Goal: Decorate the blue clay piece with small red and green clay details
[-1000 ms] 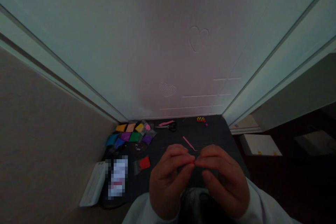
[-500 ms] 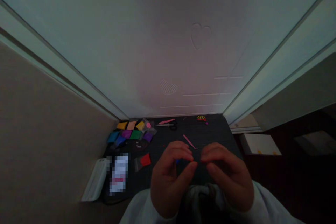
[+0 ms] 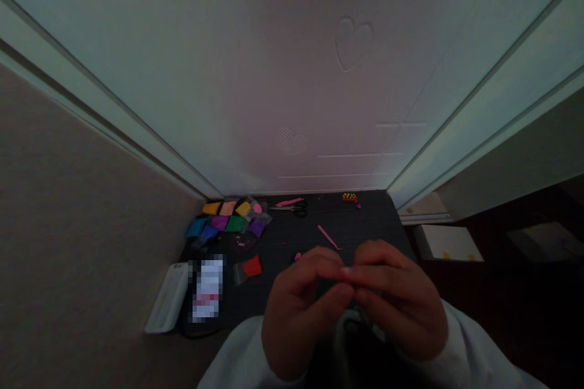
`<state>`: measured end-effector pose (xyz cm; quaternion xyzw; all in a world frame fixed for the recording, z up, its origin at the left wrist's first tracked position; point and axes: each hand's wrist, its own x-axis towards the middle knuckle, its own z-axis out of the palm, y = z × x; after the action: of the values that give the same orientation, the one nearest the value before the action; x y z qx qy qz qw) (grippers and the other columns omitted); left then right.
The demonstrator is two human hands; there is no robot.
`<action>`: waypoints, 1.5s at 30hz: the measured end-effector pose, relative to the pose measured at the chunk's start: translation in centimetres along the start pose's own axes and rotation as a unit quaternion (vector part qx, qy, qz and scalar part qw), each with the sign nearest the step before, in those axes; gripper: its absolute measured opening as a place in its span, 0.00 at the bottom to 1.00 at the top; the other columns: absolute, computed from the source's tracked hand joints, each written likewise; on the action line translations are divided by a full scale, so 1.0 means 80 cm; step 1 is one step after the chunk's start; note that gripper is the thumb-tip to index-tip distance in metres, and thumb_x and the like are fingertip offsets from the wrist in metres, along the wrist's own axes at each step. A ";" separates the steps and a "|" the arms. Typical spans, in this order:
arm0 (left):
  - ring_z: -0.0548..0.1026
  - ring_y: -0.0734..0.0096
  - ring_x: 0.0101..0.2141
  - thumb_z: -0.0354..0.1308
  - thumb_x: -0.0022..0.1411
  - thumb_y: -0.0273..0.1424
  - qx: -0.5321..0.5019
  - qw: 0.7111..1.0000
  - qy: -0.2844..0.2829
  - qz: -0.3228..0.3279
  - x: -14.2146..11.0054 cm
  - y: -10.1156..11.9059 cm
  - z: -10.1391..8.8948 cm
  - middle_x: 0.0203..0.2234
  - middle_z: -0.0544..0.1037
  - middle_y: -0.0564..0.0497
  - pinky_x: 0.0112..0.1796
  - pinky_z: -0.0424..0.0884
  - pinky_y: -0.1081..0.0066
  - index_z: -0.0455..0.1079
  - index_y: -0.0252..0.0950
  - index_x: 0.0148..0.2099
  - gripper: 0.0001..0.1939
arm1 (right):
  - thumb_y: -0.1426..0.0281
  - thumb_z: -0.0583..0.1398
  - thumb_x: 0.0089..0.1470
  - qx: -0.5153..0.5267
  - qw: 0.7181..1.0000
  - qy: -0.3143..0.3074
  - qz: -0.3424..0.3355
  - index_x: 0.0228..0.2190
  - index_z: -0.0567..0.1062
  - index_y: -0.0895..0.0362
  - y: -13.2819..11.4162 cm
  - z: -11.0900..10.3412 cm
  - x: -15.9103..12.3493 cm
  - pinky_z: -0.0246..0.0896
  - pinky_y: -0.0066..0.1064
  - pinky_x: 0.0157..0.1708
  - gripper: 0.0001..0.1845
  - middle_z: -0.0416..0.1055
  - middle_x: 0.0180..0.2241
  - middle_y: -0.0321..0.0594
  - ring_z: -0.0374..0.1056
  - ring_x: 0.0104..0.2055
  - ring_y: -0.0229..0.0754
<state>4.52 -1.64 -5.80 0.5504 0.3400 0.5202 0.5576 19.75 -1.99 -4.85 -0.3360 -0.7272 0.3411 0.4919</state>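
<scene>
My left hand (image 3: 305, 310) and my right hand (image 3: 401, 301) meet over the front of the dark table, both closed in a pinch with their fingertips touching. Whatever lies between the fingertips is hidden; only a reddish tint shows there. Just beyond my left hand, a small pink and dark object (image 3: 298, 256) peeks out, mostly covered. Pink tweezers (image 3: 328, 237) lie on the table past my fingers. To the left is a clear bag with a red block (image 3: 252, 266) of what looks like modelling clay.
Several coloured packets (image 3: 236, 223) cluster at the back left. Scissors (image 3: 292, 209) and a pink tool (image 3: 289, 202) lie behind. A red and yellow dotted piece (image 3: 349, 197) sits at the back right. A blurred-out screen (image 3: 207, 292) and white case (image 3: 168, 298) are at left.
My right hand has moved left until its fingertips meet those of my left hand. A small orange-red bit at my left fingertips is now covered. The view has tilted slightly.
</scene>
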 end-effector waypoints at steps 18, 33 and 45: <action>0.67 0.71 0.28 0.56 0.49 0.17 -0.030 0.998 0.040 0.043 -0.004 0.029 0.007 0.22 0.64 0.55 0.32 0.65 0.66 0.62 0.38 0.25 0.10 | 0.83 0.58 0.44 0.118 0.988 0.063 0.073 0.32 0.70 0.54 -0.009 0.001 -0.008 0.63 0.30 0.31 0.14 0.68 0.28 0.36 0.65 0.33 0.38; 0.65 0.75 0.19 0.59 0.46 0.21 -0.003 0.984 0.166 0.061 0.005 0.051 0.037 0.13 0.62 0.57 0.27 0.68 0.68 0.59 0.36 0.16 0.14 | 0.81 0.57 0.47 0.131 0.986 0.028 0.095 0.33 0.69 0.53 -0.004 0.002 -0.014 0.63 0.34 0.32 0.12 0.68 0.29 0.37 0.66 0.32 0.39; 0.66 0.76 0.20 0.51 0.40 0.14 0.008 0.991 0.090 0.097 0.005 0.047 0.025 0.14 0.62 0.57 0.28 0.68 0.71 0.56 0.35 0.17 0.12 | 0.80 0.57 0.48 0.147 0.982 0.025 0.113 0.33 0.69 0.53 0.000 0.005 -0.016 0.61 0.35 0.33 0.12 0.67 0.28 0.36 0.65 0.32 0.39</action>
<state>5.70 -2.36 -1.74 0.5359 0.3381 0.6163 0.4677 19.72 -3.07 -5.58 -0.3488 -0.6135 0.4894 0.5123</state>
